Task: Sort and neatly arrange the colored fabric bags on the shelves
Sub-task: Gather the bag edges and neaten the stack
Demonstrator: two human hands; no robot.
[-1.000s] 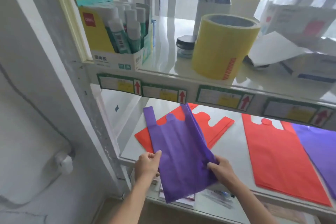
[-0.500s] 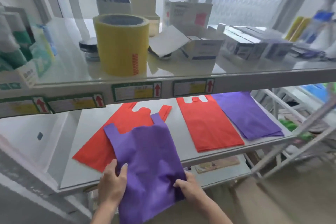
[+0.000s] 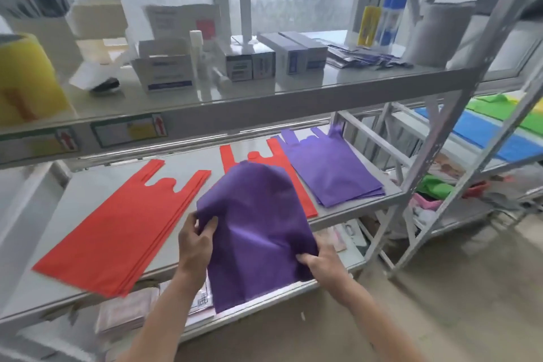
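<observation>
I hold a purple fabric bag (image 3: 258, 232) in both hands above the front edge of the middle shelf (image 3: 82, 188). My left hand (image 3: 197, 241) pinches its left edge and my right hand (image 3: 323, 264) grips its lower right side. The bag's top curls away, so its handles are hidden. A stack of red bags (image 3: 126, 220) lies at an angle on the shelf's left. A second red stack (image 3: 302, 194) lies partly behind the held bag. A purple stack (image 3: 332, 170) lies flat at the shelf's right end.
The upper shelf (image 3: 264, 97) carries a yellow tape roll (image 3: 26, 79), white boxes (image 3: 164, 67) and bottles. A second rack (image 3: 446, 138) to the right holds blue bags (image 3: 493, 138) and green bags (image 3: 499, 109). Papers (image 3: 123, 311) lie on the lower shelf.
My view has swung right, bringing the right-hand rack into sight. Both hands have carried the purple bag rightward, off the left red stack and over the middle red stack.
</observation>
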